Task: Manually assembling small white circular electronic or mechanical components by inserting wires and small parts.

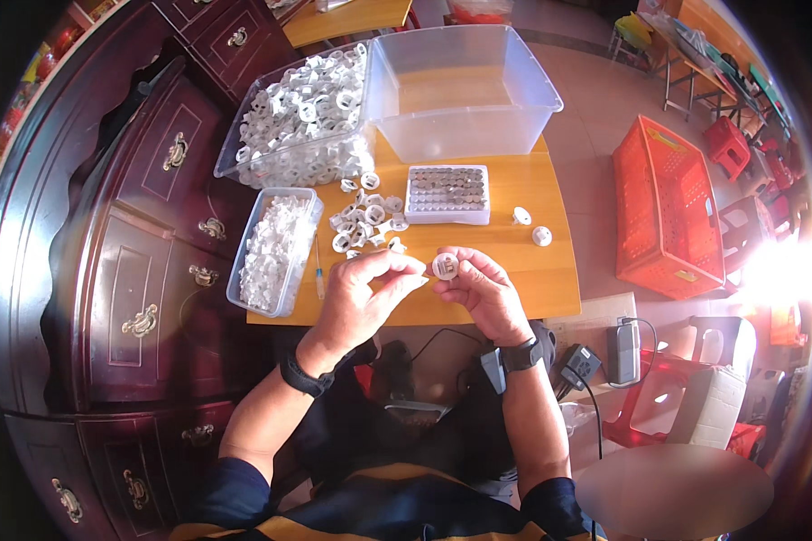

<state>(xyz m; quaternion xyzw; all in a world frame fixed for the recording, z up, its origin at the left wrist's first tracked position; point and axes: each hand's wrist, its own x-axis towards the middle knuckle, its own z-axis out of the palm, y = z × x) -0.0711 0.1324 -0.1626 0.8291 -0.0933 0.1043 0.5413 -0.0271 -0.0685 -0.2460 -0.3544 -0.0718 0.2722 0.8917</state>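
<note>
My right hand (489, 293) holds a small round white plastic part (445, 266) between thumb and fingers, its flat face with small fittings turned up. Close by on the left, my left hand (367, 293) is closed in a pinch; whatever its whitish fingertips hold is too small to make out. Just beyond the hands lies a loose pile of white ring-shaped parts (370, 215). Right of the pile stands a white tray (447, 217) with rows of small grey round pieces. Two white round parts (521, 215) sit apart at the table's right side.
A clear bin (293, 153) heaped with white parts stands at the back left, beside a clear bin (465, 126) without parts. A tub (277, 311) of small translucent pieces and a screwdriver (319, 281) lie left. Dark drawers (144, 261) border the left; an orange crate (663, 207) stands right.
</note>
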